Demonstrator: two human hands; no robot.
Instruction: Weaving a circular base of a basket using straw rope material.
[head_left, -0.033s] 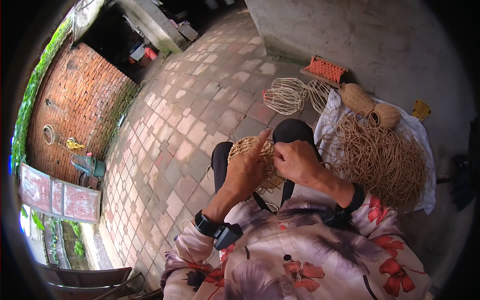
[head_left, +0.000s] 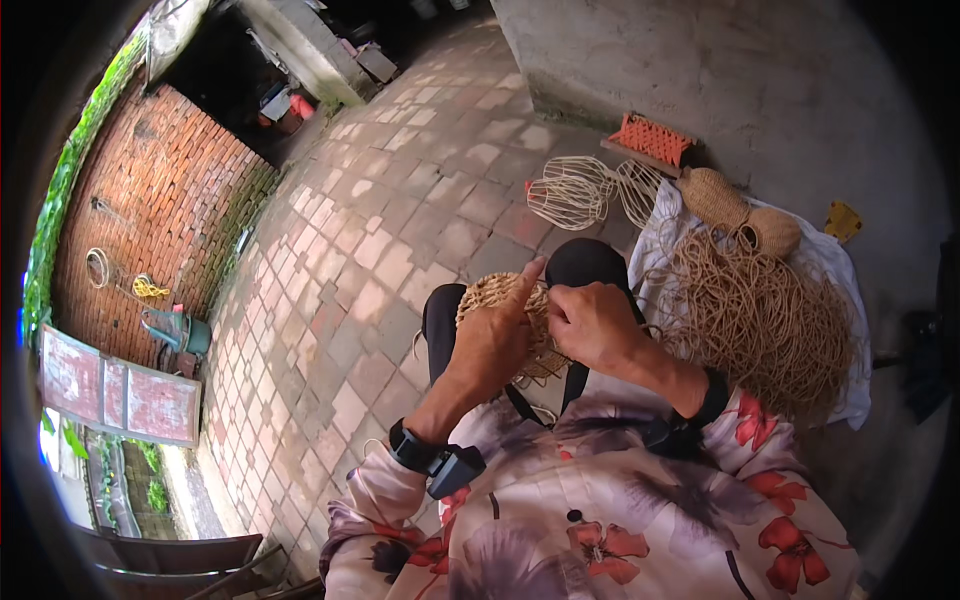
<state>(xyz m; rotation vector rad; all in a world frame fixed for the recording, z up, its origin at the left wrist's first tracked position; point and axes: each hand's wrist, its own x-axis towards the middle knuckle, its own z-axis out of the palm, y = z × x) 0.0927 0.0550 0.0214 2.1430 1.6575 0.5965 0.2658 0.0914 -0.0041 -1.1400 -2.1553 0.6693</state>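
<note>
A small basket (head_left: 482,292) of tan cord, partly woven, rests between my knees. Pale open ribs (head_left: 545,370) show at its lower end. My left hand (head_left: 492,345) is wrapped against its left side, the index finger pointing up and away along it. On the right side, my right hand (head_left: 600,325) has its fingers curled in a pinch at the weave. Whatever those fingertips grip is hidden behind the hand. Much of the basket's middle is covered by both hands. A loose cord end curls out beside my left knee.
To my right, a heap of tan cord (head_left: 760,310) lies on a white cloth (head_left: 852,385). Two woven cord pieces (head_left: 712,198) sit at its far edge. Beyond are bare rib frames (head_left: 572,192) and a low orange-topped stool (head_left: 650,138) by the concrete wall (head_left: 740,80).
</note>
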